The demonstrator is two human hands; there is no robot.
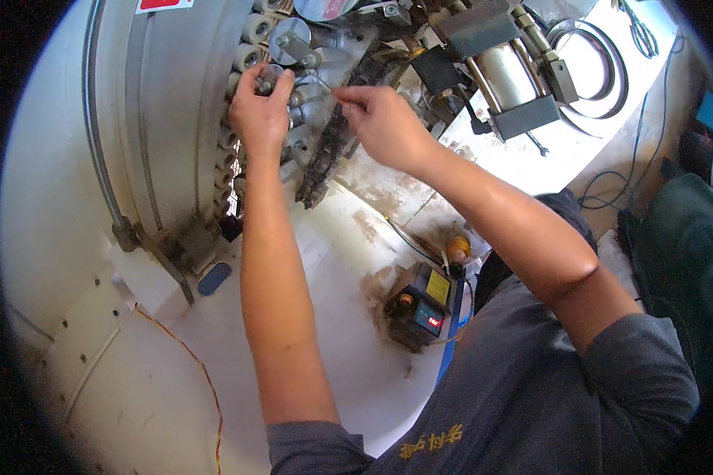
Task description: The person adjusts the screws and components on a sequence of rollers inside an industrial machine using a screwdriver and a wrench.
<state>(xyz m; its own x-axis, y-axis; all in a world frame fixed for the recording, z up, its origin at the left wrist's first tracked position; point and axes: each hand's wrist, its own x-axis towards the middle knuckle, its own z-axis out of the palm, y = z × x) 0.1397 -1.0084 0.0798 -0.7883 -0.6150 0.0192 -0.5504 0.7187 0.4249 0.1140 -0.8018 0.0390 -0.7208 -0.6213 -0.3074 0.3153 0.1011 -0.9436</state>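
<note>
My left hand (260, 115) is closed around a small round metal part (269, 77) on the machine, thumb on one side and fingers on the other. Just to its right, my right hand (384, 123) pinches a thin metal rod (322, 81), which slants up and left toward the machine's metal arms. The rod's far tip is too small to make out. Above my hands sits a larger metal roller (291, 41) with a flat arm across its face. Pale spools (259, 28) line the machine's left side, and a dark, dirty bar (322, 170) runs below my right hand.
A curved grey metal housing (170, 103) rises on the left. At the upper right, a pneumatic cylinder (503, 75) lies by a white table (523, 170) with black rings (610, 59). Below stands a dark control box (420, 309) with a lit red display. Cables trail across the floor.
</note>
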